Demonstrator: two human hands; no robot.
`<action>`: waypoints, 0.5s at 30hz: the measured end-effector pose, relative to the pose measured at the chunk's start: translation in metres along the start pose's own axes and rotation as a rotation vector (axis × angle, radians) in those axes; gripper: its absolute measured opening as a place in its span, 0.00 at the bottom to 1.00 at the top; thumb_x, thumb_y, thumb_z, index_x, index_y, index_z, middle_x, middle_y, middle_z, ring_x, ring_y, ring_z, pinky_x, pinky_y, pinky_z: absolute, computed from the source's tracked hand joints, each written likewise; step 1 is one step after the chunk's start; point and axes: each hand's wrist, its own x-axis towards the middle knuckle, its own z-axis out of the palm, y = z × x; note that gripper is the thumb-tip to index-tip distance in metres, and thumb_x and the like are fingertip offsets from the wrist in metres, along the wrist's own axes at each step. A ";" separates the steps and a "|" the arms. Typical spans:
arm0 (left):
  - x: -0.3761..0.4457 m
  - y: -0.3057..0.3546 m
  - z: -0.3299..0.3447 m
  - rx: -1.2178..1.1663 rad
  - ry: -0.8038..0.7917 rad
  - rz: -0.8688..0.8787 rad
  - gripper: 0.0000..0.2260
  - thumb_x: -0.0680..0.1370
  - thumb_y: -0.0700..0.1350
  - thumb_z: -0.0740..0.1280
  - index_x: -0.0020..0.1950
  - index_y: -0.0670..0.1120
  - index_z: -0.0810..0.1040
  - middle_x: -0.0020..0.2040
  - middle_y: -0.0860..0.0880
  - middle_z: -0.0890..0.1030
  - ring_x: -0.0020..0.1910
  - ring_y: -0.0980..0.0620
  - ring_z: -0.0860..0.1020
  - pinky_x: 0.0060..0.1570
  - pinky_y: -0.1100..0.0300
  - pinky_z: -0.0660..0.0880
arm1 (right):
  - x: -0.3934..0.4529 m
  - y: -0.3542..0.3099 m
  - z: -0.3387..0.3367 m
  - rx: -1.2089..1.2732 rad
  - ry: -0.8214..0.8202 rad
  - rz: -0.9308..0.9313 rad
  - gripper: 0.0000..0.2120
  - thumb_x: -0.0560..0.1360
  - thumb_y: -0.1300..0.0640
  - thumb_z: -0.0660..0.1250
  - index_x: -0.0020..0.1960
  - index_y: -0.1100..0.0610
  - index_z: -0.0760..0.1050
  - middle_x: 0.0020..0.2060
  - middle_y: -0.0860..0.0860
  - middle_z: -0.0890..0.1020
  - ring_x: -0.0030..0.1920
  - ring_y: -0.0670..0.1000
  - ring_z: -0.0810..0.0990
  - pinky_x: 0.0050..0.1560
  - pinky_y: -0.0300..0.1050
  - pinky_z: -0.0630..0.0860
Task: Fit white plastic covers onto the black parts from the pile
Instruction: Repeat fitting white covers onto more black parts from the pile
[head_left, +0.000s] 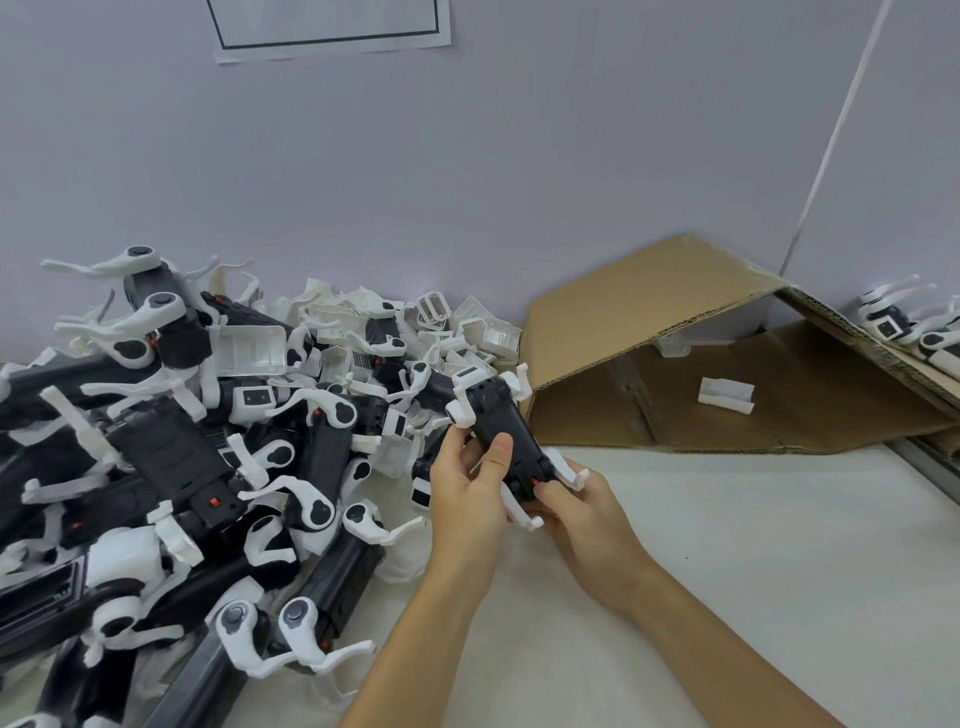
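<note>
Two hands hold one black part (501, 434) above the tabletop (727, 545), its long axis running from far left to near right: the left hand (467, 483) grips its middle with the thumb on top, the right hand (576, 512) pinches its near end. Loose white covers (488, 332) lie in the pile (208, 441), just far-left of the left hand. An open cardboard box (675, 332) stands to the right, a stray white piece (726, 395) inside.

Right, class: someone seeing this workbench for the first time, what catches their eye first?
First, the big pile of black parts and white plastic pieces filling the left side. Next, the left hand and right hand at centre, gripping one black part with white arms. Then the flattened cardboard box against the wall, right.
</note>
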 end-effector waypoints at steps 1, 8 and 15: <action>0.000 0.000 0.000 -0.002 -0.002 0.002 0.08 0.82 0.41 0.65 0.58 0.50 0.79 0.50 0.50 0.86 0.52 0.50 0.84 0.49 0.58 0.80 | 0.000 0.002 0.000 -0.016 0.024 0.002 0.12 0.73 0.59 0.61 0.45 0.52 0.82 0.38 0.51 0.83 0.42 0.50 0.81 0.45 0.43 0.77; -0.001 0.004 0.000 -0.066 -0.005 -0.029 0.06 0.81 0.44 0.67 0.56 0.49 0.82 0.47 0.48 0.86 0.49 0.49 0.84 0.50 0.56 0.79 | -0.001 0.001 0.003 -0.043 0.120 -0.026 0.12 0.73 0.56 0.64 0.49 0.58 0.83 0.40 0.55 0.85 0.43 0.52 0.83 0.46 0.44 0.78; -0.002 0.012 0.001 -0.042 -0.018 -0.005 0.12 0.77 0.53 0.68 0.49 0.46 0.86 0.48 0.45 0.87 0.51 0.48 0.85 0.51 0.60 0.79 | -0.009 -0.006 0.005 -0.498 0.363 -0.493 0.12 0.74 0.61 0.67 0.57 0.55 0.79 0.46 0.47 0.82 0.47 0.46 0.81 0.47 0.35 0.77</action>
